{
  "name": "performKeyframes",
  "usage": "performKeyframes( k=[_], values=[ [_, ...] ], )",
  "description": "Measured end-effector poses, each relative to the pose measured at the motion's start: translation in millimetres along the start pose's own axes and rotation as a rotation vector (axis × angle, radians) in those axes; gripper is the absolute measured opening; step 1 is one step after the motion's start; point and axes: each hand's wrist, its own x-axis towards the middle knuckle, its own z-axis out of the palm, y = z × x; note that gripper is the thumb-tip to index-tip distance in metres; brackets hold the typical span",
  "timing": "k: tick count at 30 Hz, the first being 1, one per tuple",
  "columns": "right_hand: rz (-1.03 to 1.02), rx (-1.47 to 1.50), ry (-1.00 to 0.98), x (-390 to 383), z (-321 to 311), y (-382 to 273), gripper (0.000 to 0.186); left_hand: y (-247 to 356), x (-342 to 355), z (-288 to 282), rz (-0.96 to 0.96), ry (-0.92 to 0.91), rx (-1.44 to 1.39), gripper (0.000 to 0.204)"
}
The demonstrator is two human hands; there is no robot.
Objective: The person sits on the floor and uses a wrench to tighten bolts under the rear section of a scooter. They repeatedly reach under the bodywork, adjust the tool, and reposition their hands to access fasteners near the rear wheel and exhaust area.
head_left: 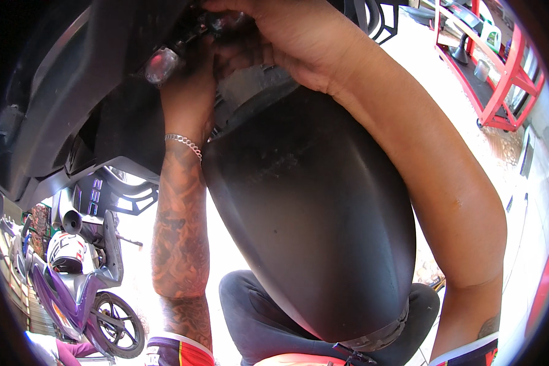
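A dark matte front fender of a motorcycle fills the middle of the view, between my two forearms. My left hand reaches up along the fender's left side into the shadow beneath the black bodywork. Its fingers are lost in the dark there. From the right, my right hand bends over the fender's upper end and comes close to the left one. Blur and shadow hide its fingertips, so whatever either hand holds cannot be made out. Beside my left wrist is a round clear lens with a reddish glint.
Below the fender are my dark-trousered knees. At the lower left stands a purple scooter with a white helmet on it. A red wheeled cart at the upper right carries bottles and a funnel.
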Motion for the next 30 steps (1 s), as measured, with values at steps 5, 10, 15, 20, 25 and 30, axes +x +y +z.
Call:
performKeyframes(
  k=[5, 10, 15, 20, 25, 30],
  values=[
    [0.091, -0.039, 0.011, 4, -3, -2, 0.039, 5, -1, 5, -0.001, -0.004, -0.073, 0.032],
    [0.112, 0.008, -0.021, 3, -5, -4, 0.040, 14, -7, 14, -0.051, 0.030, -0.174, 0.021],
    [0.158, 0.062, -0.040, 4, -10, -1, 0.041, 19, -9, 14, -0.089, 0.046, -0.184, 0.020],
    [0.238, 0.128, -0.073, 9, -19, -8, 0.041, 17, -8, 11, -0.103, 0.022, -0.176, 0.031],
    [-0.369, -0.906, 0.100, -28, -22, -6, 0.043, 11, -5, 10, -0.111, 0.001, -0.226, 0.031],
    [-0.056, -1.151, 0.375, -84, -65, -41, 0.047, 8, -3, 6, -0.116, -0.038, -0.271, 0.030]
  ],
)
